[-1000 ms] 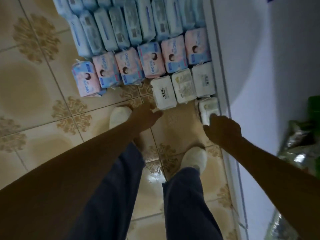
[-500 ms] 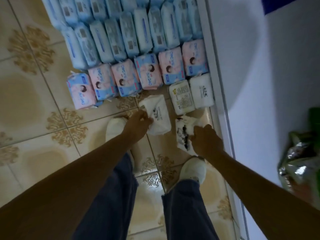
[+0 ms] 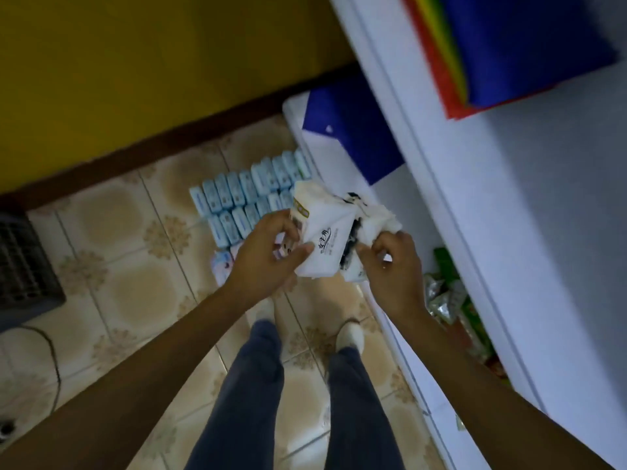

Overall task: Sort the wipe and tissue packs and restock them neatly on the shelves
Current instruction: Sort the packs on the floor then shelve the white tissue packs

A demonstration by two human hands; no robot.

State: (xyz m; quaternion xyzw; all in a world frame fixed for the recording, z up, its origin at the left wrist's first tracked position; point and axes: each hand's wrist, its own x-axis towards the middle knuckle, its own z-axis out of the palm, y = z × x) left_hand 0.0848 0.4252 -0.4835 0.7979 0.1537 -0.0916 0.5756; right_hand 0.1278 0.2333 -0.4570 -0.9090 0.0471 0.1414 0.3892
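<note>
Far left: a dark slatted crate (image 3: pixel 23 266) sits on the tiled floor (image 3: pixel 118 283), cut off by the frame edge; a thin cable (image 3: pixel 54 361) curves over the tiles below it.
Back wall: a yellow wall (image 3: pixel 135 79) with a dark strip along its foot.
Floor stock: blue packs (image 3: pixel 244 198) stand in tight rows on the tiles, running up to the foot of the shelf unit; a pink pack (image 3: pixel 222 266) lies just in front of them, partly hidden by the left hand.
Left hand (image 3: pixel 268 256): raised above the floor, fingers and thumb curled round a white tissue pack, the thumb lying across its face.
Tissue pack (image 3: pixel 325 239): white with black lettering, tilted, held in the air between both hands, over the blue rows and near the shelf unit's front edge.
Second pack (image 3: pixel 369 218): white with black print, wrapper crumpled, touching the tissue pack on its right side.
Right hand (image 3: pixel 395 269): fingers curled, pinching the second pack at its lower end.
Legs: dark trousers (image 3: pixel 251 385) and pale shoes (image 3: pixel 351 335) on the tiles beneath the hands.
Shelf unit (image 3: pixel 509 232): white, running along the right side.
Lower shelves: a blue sheet (image 3: pixel 353 137) at the far end; green and silver packets (image 3: pixel 444 293) nearer, just right of the right hand.
Upper shelf: a stack of coloured sheets (image 3: pixel 526 45), blue on top, red and yellow at the edges.
</note>
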